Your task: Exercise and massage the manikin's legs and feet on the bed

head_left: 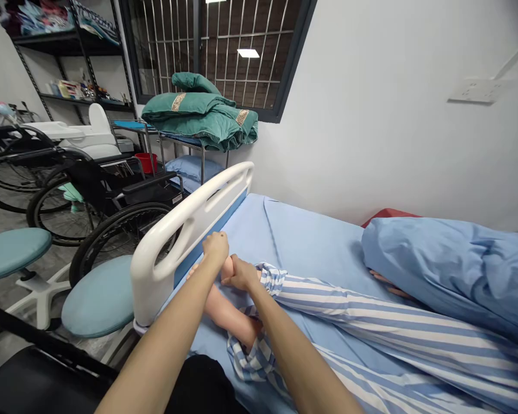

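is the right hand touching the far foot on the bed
Touching. The head view shows the right hand curled around the far foot, flush against it with no gap, just past the striped trouser cuff.

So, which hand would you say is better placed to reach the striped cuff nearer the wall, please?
Probably the right hand: holding the bare foot, it lies beside that cuff, while the left hand is farther off, nearer the white bed end.
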Action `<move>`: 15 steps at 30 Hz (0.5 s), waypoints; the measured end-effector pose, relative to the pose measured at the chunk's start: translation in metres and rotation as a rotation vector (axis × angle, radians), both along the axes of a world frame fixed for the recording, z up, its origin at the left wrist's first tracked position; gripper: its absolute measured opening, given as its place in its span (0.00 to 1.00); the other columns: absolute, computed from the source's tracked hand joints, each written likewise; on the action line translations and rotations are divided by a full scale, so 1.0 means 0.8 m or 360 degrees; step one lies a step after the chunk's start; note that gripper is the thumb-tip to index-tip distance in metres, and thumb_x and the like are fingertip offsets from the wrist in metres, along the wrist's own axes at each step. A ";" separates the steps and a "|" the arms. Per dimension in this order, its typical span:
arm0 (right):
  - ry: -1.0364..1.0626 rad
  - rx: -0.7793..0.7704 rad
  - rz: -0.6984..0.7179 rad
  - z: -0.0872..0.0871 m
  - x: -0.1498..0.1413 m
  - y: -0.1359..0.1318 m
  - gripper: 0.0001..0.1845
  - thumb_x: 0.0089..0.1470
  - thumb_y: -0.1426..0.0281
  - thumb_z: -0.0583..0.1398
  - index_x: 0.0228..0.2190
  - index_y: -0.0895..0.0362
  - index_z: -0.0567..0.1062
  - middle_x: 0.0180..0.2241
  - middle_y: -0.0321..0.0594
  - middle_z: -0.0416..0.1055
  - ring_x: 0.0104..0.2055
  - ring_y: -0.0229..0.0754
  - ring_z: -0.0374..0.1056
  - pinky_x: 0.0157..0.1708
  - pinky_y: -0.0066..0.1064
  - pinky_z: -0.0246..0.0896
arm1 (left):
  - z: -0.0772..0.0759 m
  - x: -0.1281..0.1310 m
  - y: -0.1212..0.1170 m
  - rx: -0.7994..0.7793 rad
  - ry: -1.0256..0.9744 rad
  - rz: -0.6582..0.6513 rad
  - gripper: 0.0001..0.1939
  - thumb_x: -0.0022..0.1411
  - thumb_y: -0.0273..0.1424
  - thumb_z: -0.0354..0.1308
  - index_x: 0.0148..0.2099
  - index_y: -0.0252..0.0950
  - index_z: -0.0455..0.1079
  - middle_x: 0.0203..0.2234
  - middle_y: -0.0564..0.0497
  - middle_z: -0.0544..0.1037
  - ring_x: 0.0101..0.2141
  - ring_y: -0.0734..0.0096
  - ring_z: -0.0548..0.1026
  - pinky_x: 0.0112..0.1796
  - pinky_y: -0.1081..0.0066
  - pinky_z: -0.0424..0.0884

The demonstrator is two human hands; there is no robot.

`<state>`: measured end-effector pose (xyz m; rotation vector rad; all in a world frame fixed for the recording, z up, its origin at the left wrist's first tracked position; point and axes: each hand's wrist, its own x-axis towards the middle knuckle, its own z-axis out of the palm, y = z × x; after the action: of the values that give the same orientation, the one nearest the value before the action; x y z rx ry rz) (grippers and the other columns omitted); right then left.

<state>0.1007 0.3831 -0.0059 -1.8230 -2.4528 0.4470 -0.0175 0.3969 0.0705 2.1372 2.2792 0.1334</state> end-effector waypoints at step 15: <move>-0.0063 0.0065 0.0057 -0.013 0.003 0.004 0.31 0.42 0.53 0.61 0.46 0.54 0.62 0.43 0.42 0.71 0.43 0.49 0.68 0.34 0.31 0.52 | 0.011 0.029 0.019 -0.0270 0.0316 -0.0055 0.10 0.51 0.21 0.55 0.36 0.27 0.75 0.25 0.42 0.77 0.28 0.60 0.76 0.29 0.64 0.70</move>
<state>0.1032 0.3861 -0.0164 -1.7923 -2.5043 0.3640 0.0059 0.4121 0.0791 2.1882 2.2558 -0.2743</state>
